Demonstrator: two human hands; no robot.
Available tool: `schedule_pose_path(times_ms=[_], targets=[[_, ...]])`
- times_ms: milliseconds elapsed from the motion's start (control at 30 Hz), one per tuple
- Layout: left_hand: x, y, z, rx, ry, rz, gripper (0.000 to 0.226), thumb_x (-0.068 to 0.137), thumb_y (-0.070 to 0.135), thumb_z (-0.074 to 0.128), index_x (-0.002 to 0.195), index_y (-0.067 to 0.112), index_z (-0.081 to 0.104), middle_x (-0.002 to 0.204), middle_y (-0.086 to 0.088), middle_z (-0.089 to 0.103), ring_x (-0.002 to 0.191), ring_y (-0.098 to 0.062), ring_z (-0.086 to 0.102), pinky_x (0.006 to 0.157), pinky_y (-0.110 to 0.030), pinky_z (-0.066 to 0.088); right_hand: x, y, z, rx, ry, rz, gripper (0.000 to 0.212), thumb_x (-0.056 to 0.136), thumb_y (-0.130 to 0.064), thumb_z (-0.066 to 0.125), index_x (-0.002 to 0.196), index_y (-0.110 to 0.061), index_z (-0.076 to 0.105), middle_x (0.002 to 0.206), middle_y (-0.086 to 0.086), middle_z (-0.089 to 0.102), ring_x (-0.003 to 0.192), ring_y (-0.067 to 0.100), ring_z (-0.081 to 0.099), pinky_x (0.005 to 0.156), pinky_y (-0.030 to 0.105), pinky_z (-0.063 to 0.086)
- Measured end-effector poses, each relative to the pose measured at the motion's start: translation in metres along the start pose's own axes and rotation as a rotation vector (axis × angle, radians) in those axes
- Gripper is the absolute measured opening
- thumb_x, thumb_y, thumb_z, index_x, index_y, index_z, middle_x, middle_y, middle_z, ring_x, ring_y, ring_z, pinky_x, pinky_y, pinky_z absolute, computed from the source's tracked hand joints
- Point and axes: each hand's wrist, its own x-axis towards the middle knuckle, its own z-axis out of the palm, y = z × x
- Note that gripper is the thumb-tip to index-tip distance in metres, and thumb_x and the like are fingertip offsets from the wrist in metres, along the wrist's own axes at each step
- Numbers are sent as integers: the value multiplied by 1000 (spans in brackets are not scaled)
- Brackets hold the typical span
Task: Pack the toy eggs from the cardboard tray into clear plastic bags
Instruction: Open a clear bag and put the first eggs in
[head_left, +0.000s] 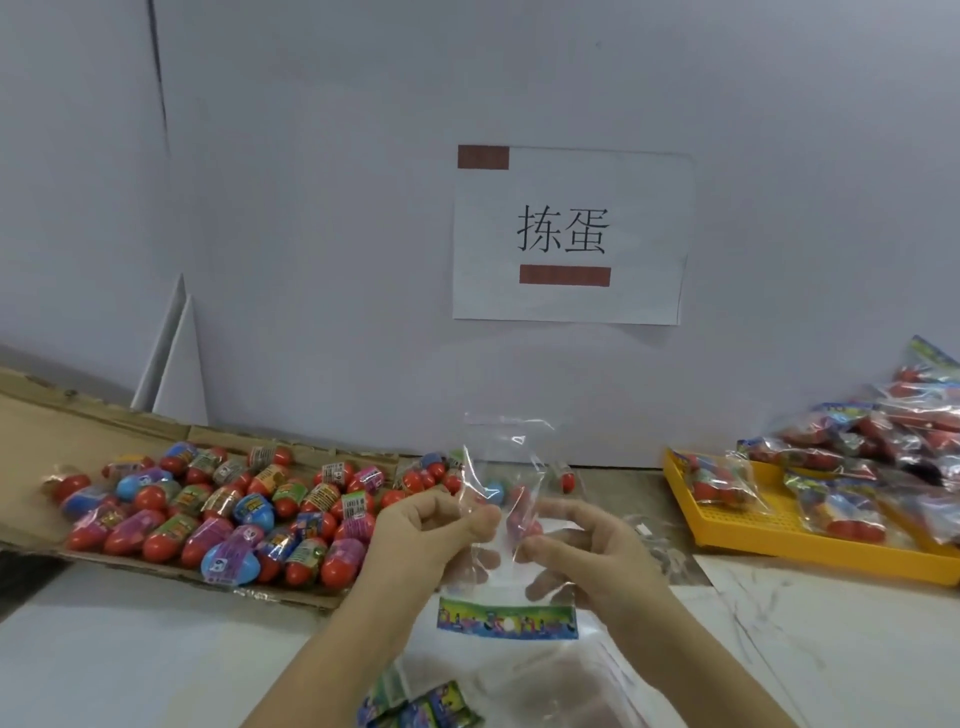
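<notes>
A flat, ragged-edged cardboard tray (31, 415) lies at the left of the pale counter (130, 649), crowded with glossy oval toy eggs (234, 519) in bright wrappers. At centre, the left hand (415, 530) pinches a crinkly clear plastic bag (511, 452), held upright over bare counter. The right hand (587, 551) pinches its other side. Far right, a perforated yellow tray (727, 540) holds filled bags (841, 509).

"拣蛋" on the wall paper sign (571, 236)
</notes>
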Motion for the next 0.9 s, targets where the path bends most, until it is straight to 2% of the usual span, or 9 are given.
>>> schedule_pose_path(times_ms=[167,267,400,500,567,633,700,767,900], targets=[[6,3,-5,-89,-162,-97,33,73,27,72,99,6,75,101,-14,75,84,-30,74,61,-30,61,2,0,4,-4,-48,-55,26,82,-14,72,106,-21,66,84,5,75,58,19,68,62,30,57],[10,8,-11,-140,28,-52,25,66,18,73,83,0,75,88,-23,73,66,-26,73,53,-27,59,12,7,6,-27,96,-102,20,88,-27,64,108,-32,63,89,-7,74,74,12,70,68,27,58],[6,21,-17,-58,116,6,34,61,14,78,86,-8,72,75,-23,72,44,-15,63,35,-17,46,30,18,4,-561,239,-271,27,97,-27,52,112,-50,53,118,-21,57,98,-12,52,83,10,40],[0,27,-14,13,81,43,19,59,13,82,72,0,75,71,-24,71,34,-9,54,32,-14,38,47,30,13,-1037,207,-196,44,93,-47,49,137,-47,41,142,-18,41,131,9,35,110,37,21],[1,26,-14,49,89,60,13,56,14,84,64,8,76,67,-21,70,40,-11,58,34,-15,40,53,38,21,-1156,226,-171,40,92,-48,47,133,-47,45,137,-19,44,132,12,33,106,42,5],[4,23,-15,70,106,66,17,52,15,86,65,8,76,64,-17,71,46,-13,62,37,-16,44,56,42,22,-1182,254,-192,34,94,-36,49,127,-42,48,130,-15,47,124,12,38,99,35,6],[6,22,-17,74,115,96,24,51,14,86,69,3,76,64,-21,69,48,-18,60,42,-19,48,57,41,19,-1077,316,-263,32,93,-22,54,122,-35,51,122,-9,52,111,13,47,97,29,20],[6,23,-17,85,146,142,20,55,9,86,70,2,75,65,-23,69,50,-21,60,44,-21,50,55,25,13,-687,420,-337,26,91,-13,59,113,-27,56,105,-4,58,93,14,56,91,30,43],[3,23,-15,559,282,443,11,70,24,85,72,24,74,61,9,68,50,-3,59,50,-12,45,39,-39,-2,80,355,-421,29,90,-17,60,119,-17,57,88,-1,67,77,10,64,66,20,53]])
